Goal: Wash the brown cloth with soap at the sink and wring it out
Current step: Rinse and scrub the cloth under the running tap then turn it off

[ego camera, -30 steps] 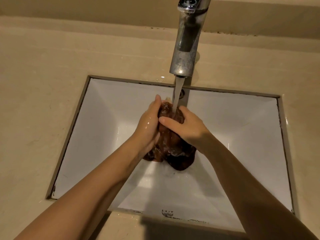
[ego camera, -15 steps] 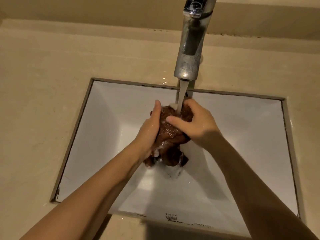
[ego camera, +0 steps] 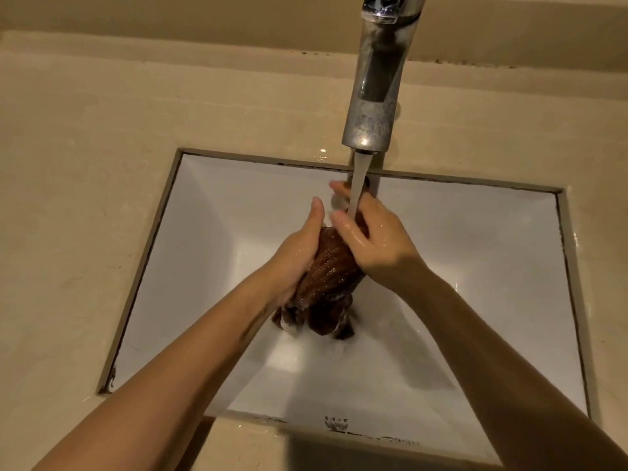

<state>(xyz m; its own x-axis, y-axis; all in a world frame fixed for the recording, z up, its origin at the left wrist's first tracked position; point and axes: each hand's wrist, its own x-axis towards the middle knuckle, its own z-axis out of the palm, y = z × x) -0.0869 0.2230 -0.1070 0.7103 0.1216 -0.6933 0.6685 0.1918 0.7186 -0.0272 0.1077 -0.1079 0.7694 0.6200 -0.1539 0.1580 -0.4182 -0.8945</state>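
The wet brown cloth is bunched into a lump over the middle of the white sink. My left hand presses against its left side with the fingers pointing up. My right hand wraps over its top and right side. Both hands are wet and clasp the cloth between them. Water runs from the chrome tap in a stream onto my right fingers and the cloth's top. The cloth's lower ends hang down with some white foam on them.
A beige stone counter surrounds the rectangular sink on all sides, with a raised ledge at the back. The sink's front rim carries a small dark mark. Foamy water lies in the basin bottom under the cloth.
My hands have squeezed the cloth tighter and slid along it; my right fingers have lifted and spread under the stream. The camera moved slightly, so the tap sits further right.
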